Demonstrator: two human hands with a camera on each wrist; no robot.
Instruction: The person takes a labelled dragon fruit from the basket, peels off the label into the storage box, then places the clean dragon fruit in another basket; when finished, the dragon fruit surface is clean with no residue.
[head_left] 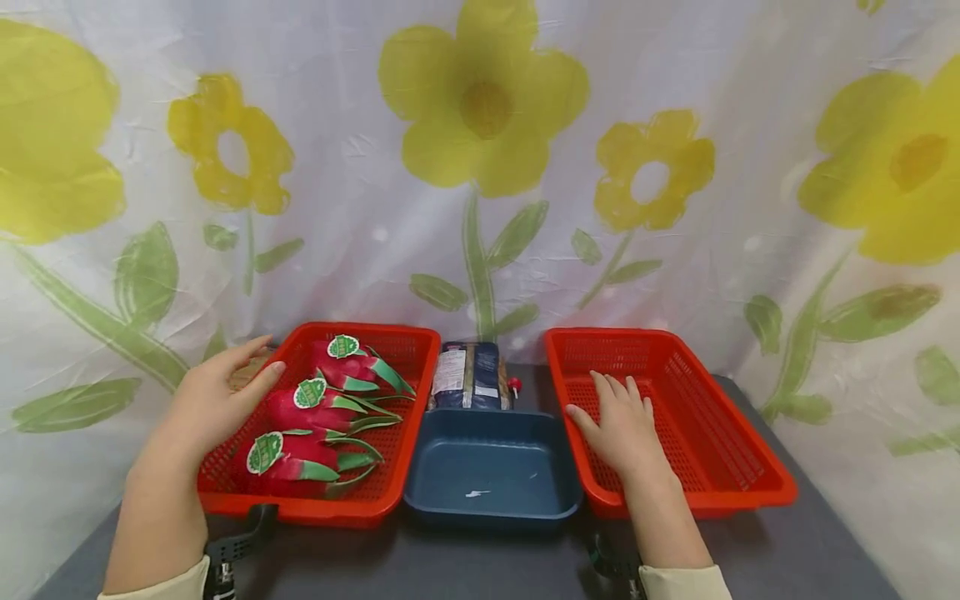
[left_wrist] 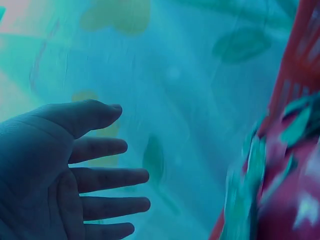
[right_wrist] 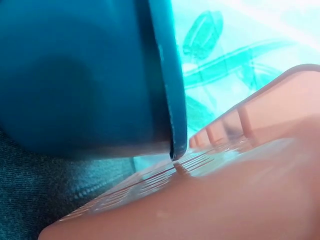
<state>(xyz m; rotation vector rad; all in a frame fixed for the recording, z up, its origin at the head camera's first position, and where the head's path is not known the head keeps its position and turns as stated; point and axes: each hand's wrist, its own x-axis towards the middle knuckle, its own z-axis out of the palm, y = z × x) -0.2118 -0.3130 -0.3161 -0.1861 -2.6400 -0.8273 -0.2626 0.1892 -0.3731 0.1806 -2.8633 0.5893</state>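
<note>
Three dragon fruits (head_left: 300, 408), pink-red with green leaf tips and green-and-white stickers, lie in a row in the left red basket (head_left: 405, 467). Over that basket's left side is my left hand (head_left: 206, 408), thumb apart from the fingers. In the left wrist view its fingers are straight and spread, holding nothing, with blurred fruit (left_wrist: 295, 200) to the right. My right hand (head_left: 622, 425) hovers over the near left part of the right red basket (head_left: 720, 433), fingers extended and nothing in them. The right wrist view shows the basket's side but no fingers.
Between the baskets sits a dark blue tray (head_left: 491, 475) with a small white mark. Behind it stand a navy-and-white package (head_left: 468, 375) and a small red ball on a white stick (head_left: 514, 385). A flower-printed curtain (head_left: 330, 167) hangs behind the grey table (head_left: 450, 558).
</note>
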